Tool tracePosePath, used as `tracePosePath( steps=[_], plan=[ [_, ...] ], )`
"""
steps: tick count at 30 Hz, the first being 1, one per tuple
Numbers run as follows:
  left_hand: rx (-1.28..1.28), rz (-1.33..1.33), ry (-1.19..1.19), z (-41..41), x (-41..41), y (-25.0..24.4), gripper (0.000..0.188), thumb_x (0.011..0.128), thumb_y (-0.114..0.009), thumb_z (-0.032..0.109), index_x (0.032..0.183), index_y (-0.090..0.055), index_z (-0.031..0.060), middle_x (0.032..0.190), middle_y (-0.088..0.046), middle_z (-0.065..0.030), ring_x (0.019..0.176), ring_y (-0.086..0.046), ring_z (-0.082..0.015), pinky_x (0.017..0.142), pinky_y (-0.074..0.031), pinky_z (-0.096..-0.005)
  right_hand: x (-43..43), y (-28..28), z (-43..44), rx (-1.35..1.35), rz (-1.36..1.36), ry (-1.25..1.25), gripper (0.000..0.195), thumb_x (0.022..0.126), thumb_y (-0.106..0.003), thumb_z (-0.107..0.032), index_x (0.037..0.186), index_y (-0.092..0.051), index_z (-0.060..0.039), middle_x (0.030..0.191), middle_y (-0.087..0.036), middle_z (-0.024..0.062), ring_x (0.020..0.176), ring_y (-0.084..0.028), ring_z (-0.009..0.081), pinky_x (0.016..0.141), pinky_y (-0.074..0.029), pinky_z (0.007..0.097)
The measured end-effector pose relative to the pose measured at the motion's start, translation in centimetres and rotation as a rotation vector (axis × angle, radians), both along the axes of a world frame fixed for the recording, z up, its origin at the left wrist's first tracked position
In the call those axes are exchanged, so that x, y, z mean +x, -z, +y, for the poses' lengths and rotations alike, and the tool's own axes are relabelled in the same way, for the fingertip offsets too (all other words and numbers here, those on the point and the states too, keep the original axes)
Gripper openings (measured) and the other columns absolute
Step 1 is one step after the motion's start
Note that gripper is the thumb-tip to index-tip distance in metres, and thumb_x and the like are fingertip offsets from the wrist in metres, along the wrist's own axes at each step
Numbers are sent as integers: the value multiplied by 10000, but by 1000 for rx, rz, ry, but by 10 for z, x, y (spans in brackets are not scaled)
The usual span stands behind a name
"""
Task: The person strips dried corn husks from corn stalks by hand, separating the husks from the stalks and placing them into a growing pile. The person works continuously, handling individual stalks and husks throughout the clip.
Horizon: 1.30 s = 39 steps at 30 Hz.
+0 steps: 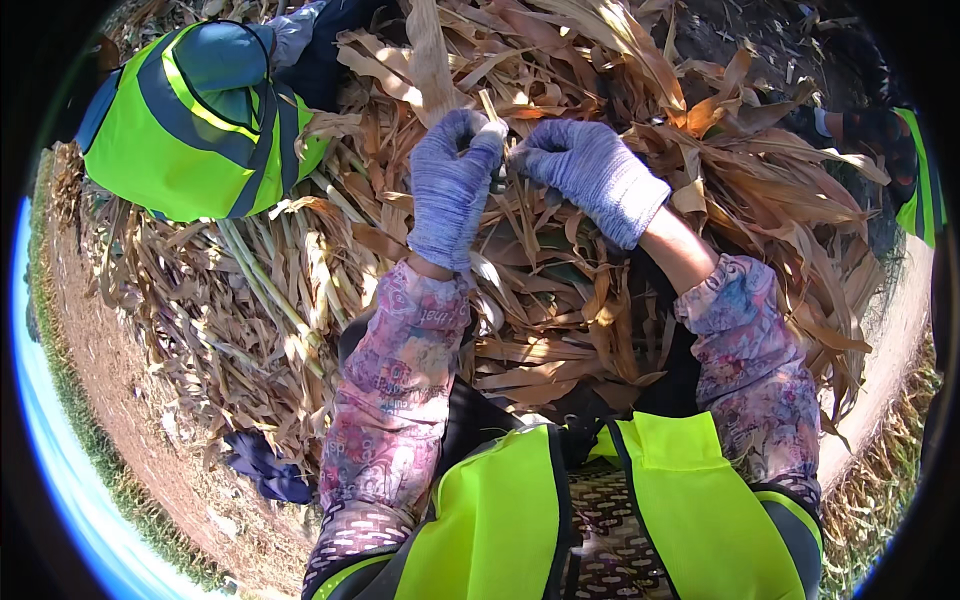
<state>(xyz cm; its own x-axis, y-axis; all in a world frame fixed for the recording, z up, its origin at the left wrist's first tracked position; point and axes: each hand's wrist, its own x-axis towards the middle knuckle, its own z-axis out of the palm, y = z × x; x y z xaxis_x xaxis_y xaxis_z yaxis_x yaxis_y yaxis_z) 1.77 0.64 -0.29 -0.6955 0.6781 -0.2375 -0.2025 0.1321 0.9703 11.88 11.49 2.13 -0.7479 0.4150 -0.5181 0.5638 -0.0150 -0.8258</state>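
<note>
My left hand (454, 187), in a blue-grey knitted glove, pinches a thin dry corn stalk (489, 106) between thumb and fingers. Its pale tip sticks up above the thumb. Close on the right, my right hand (592, 176) wears a matching glove. Its fingertips are closed on the stalk's near side, at about the height of the left thumb; the exact grip is partly hidden. Beneath both hands lies a heap of dry corn leaves and husks (540, 367), spread between my legs. One broad pale leaf (431, 56) stands just beyond my left hand.
A person in a yellow-green safety vest (202, 127) bends over the heap at upper left. Another person's vest (919, 180) shows at the right edge. Greenish corn stalks (274, 292) lie to my left, near a dark blue cloth (270, 466). Bare soil (127, 375) extends beyond.
</note>
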Motion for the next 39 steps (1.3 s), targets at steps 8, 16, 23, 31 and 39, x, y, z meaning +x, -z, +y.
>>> tracePosePath(
  steps=[8, 16, 23, 31, 39],
  plan=[
    [1, -16, -9, 1, 1, -5, 95, 798, -580, 124, 778, -565, 32, 623, -533, 8, 492, -504, -52, 428, -423, -186, 2, 4, 1, 23, 48, -95, 386, 749, -625, -328, 943, -609, 4, 784, -634, 106, 671, -583, 148, 647, -464, 279],
    [-3, -103, 32, 1, 5, -6, 108, 807, -575, 139, 805, -570, 32, 611, -532, 13, 505, -505, -44, 437, -420, -177, 1, 14, 4, 34, 4, -79, 250, 784, -575, -231, 831, -605, 13, 672, -596, 67, 582, -579, 133, 561, -464, 257],
    [79, -118, 37, 1, 4, -7, 89, 820, -546, 114, 783, -578, 40, 625, -533, 25, 500, -480, -28, 431, -405, -167, -1, 1, 5, -285, 18, 35, 224, 794, -581, -221, 780, -584, 3, 628, -560, 48, 534, -591, 143, 509, -485, 253],
    [68, -112, 35, 0, -1, -6, 131, 831, -519, 131, 871, -590, 28, 702, -532, 22, 574, -495, -37, 496, -413, -160, 1, 3, 9, -491, 10, 64, 199, 811, -565, -197, 828, -533, -1, 755, -571, 81, 679, -618, 188, 486, -527, 251],
    [26, -146, -75, 0, -4, -6, 90, 824, -542, 120, 774, -559, 47, 614, -495, 21, 491, -477, -46, 418, -412, -176, -4, 14, 10, -323, -7, -96, 282, 783, -616, -237, 917, -566, 6, 788, -601, 72, 650, -608, 156, 547, -535, 258]
  ],
)
